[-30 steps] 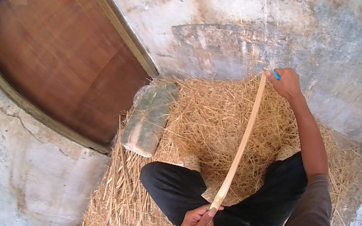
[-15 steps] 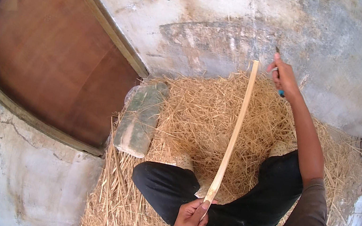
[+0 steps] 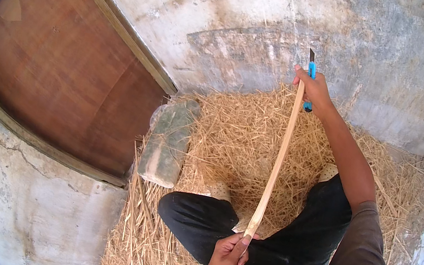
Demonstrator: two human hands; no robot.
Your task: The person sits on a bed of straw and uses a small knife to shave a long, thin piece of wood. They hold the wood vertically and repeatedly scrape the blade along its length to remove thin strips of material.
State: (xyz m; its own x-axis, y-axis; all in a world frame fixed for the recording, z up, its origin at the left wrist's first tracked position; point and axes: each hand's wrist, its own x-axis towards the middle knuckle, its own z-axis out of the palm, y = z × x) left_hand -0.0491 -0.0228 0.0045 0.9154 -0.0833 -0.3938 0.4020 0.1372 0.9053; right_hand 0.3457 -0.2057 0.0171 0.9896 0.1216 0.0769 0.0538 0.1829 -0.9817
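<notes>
A long, pale bamboo strip (image 3: 277,169) slants from my lap up toward the wall, bowed slightly along its length. My left hand (image 3: 229,255) is closed round its near part, thumb on top, and the strip's lower end passes beneath my forearm. At the far end is my right hand (image 3: 313,88), its fingers wrapped round a blue utility knife (image 3: 312,69) with the dark blade out and pointing up toward the wall. The fingers of that hand overlap the strip's tip; whether they also pinch it, I cannot tell.
Straw-like shavings (image 3: 239,137) cover the floor around my folded legs (image 3: 197,220). A greenish wrapped block (image 3: 168,142) lies to the left, beside a brown panel (image 3: 65,68) with a wooden frame. The stained wall (image 3: 263,29) rises close beyond the strip.
My right hand has moved left onto the far end of the strip, and the knife has turned so its blue handle shows. My left hand keeps its grip.
</notes>
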